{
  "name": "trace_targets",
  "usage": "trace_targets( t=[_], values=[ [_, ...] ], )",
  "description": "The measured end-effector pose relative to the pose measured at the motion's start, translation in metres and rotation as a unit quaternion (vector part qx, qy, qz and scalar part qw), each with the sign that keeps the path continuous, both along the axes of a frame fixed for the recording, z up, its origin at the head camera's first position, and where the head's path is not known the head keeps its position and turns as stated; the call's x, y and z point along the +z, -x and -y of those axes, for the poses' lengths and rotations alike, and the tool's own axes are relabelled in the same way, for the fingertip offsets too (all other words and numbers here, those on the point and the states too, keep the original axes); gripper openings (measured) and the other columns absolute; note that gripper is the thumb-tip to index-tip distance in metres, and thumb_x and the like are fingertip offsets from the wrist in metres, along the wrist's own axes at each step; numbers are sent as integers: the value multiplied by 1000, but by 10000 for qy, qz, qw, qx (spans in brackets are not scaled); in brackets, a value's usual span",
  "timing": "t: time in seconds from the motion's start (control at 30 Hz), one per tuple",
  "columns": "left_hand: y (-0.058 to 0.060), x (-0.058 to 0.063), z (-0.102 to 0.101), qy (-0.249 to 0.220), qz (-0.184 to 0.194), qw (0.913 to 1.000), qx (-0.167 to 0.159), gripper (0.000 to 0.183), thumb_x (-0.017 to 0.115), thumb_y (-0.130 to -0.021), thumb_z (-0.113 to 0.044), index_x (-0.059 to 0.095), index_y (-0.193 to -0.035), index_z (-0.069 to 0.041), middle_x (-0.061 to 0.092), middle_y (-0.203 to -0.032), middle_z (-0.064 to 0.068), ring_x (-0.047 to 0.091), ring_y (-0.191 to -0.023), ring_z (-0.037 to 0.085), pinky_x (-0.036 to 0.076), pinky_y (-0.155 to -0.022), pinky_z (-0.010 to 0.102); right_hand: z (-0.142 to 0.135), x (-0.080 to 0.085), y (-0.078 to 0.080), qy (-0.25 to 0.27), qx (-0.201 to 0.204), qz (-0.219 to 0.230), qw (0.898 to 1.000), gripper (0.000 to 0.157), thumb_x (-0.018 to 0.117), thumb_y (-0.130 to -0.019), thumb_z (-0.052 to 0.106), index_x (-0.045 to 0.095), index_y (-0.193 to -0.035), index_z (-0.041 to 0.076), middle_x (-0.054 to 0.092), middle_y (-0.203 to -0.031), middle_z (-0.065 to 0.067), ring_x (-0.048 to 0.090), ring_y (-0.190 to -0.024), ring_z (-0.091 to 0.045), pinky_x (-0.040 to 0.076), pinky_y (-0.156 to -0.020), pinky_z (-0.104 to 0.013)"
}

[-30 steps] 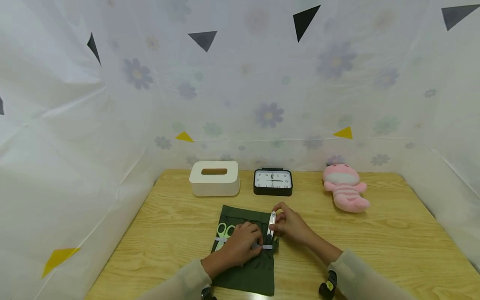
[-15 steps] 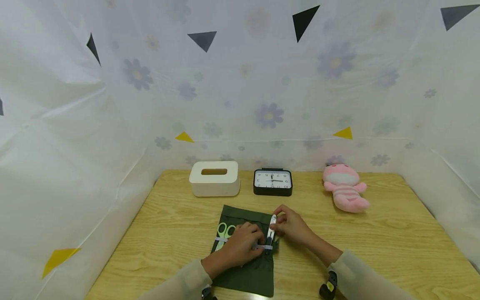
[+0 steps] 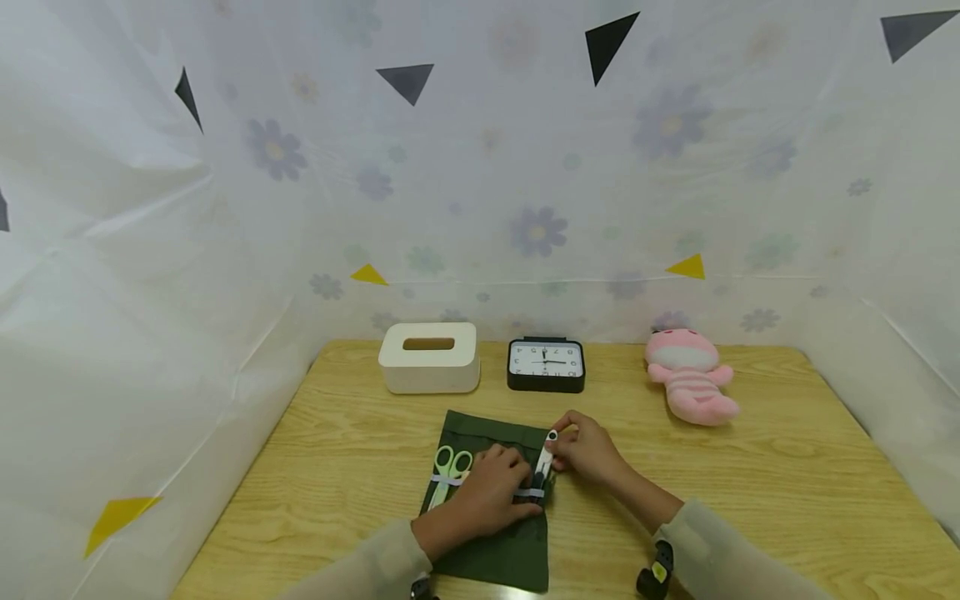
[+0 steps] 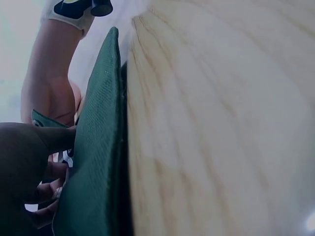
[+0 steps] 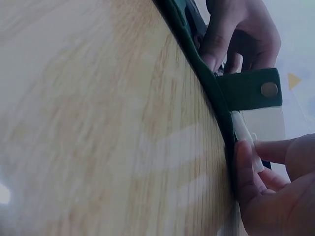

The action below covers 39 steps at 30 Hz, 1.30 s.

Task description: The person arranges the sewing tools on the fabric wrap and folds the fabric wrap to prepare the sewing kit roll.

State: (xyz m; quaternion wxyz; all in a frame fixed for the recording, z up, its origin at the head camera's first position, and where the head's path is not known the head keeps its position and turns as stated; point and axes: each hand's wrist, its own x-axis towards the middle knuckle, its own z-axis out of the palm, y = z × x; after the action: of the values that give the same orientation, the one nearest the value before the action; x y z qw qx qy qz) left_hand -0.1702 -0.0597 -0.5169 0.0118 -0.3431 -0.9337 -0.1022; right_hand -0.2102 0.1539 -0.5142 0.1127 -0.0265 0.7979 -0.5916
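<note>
Two hands: right point(image 3: 588, 451) pinches a white tool point(image 3: 544, 461), left point(image 3: 491, 492) rests on green cloth point(image 3: 506, 562) (grip unclear, half-hidden)

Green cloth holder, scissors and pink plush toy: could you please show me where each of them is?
Green cloth holder point(image 3: 510, 562): head view, bare lower part.
Scissors point(image 3: 449, 473): head view, where the handles meet.
Pink plush toy point(image 3: 690, 381): head view, striped body.

Your cloth organizer point(image 3: 495, 562) lies on the table point(image 3: 750, 483), near middle. In it, the scissors point(image 3: 444, 479) sit left and a slim tool point(image 3: 545, 460) right, your left hand point(image 3: 491, 493) between them, your right hand point(image 3: 588, 451) on the tool. Farther back, left to right: tissue box point(image 3: 430, 377), clock point(image 3: 545, 365), plush toy point(image 3: 692, 380).
</note>
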Motion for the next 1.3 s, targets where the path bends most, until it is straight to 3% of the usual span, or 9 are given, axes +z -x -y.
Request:
trace_targets(
  t=[0.23,0.4,0.67,0.83,1.3],
  values=[
    [0,0,-2,96,152,9998,-4,38,75,-89,-58,66,-101,-23,57,-109,-7,49,-101,13,48,-93,43,-3,0,-2,131,536,-183,9983,27,72,-95,4,55,-114,-4,73,-80,-14,70,-66,-18,59,-62,-31],
    [6,0,2,-118,456,9986,-235,33,75,-91,-54,69,-101,-23,59,-109,-9,51,-104,11,48,-93,34,-3,-2,-4,117,792,-498,9955,29,74,-95,7,56,-115,-4,73,-86,-14,71,-71,-19,60,-64,-32],
    [10,9,12,-590,834,9935,-500,7,81,-92,-23,77,-97,-24,65,-102,-13,54,-98,3,48,-84,20,-2,-8,-7,-649,664,-1008,9906,27,80,-92,19,65,-111,6,70,-95,-5,66,-80,-16,55,-69,-30],
    [7,13,12,-732,748,9932,-503,8,83,-90,-21,76,-88,-24,64,-99,-13,54,-96,3,49,-82,21,-2,-10,-8,-860,574,-1106,9885,25,80,-93,22,66,-109,9,68,-99,-3,65,-85,-15,53,-71,-29],
    [6,9,12,-700,631,9941,-539,6,83,-90,-20,77,-88,-23,64,-102,-12,55,-98,4,49,-84,21,3,-13,-18,-920,710,-1283,9849,21,83,-89,19,69,-102,9,67,-92,0,64,-79,-13,52,-66,-26]
  ],
)
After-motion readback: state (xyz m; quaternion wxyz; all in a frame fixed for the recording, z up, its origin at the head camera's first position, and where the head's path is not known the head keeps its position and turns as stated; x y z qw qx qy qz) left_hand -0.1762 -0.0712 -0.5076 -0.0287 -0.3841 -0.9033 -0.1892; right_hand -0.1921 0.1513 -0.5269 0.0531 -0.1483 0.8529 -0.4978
